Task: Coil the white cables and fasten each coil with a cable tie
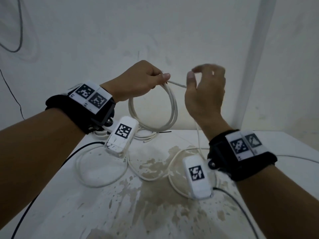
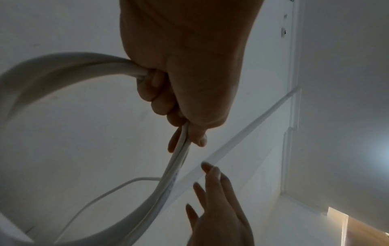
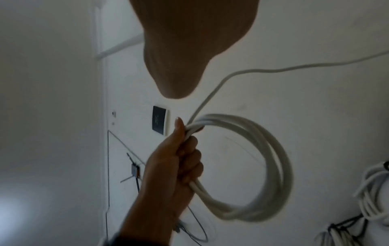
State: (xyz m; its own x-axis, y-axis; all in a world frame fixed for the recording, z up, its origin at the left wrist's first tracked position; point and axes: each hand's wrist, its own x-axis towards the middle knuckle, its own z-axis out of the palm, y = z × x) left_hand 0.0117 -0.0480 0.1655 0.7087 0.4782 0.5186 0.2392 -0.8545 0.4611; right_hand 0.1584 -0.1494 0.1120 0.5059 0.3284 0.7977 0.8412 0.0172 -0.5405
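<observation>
My left hand [image 1: 151,80] is raised above the table and grips the top of a white cable coil [image 1: 153,111] of several loops, which hangs below the fist. The grip also shows in the left wrist view [image 2: 179,103] and, with the coil [image 3: 263,174], in the right wrist view. The cable's free run [image 1: 177,85] leads from that fist to my right hand [image 1: 203,90], passes behind it and drops to the table. The right hand's fingers [image 2: 212,186] are straight and spread and close on nothing. A loose white cable [image 1: 101,169] loops over the table.
The white table [image 1: 155,213] has brown stains. At its back lie tied white coils [image 1: 146,136], also seen with black ties [image 3: 374,191], and a black cable tie [image 1: 164,131]. A wall stands close behind, with a post [image 1: 250,66] at right. Black camera leads [image 1: 34,200] cross the table.
</observation>
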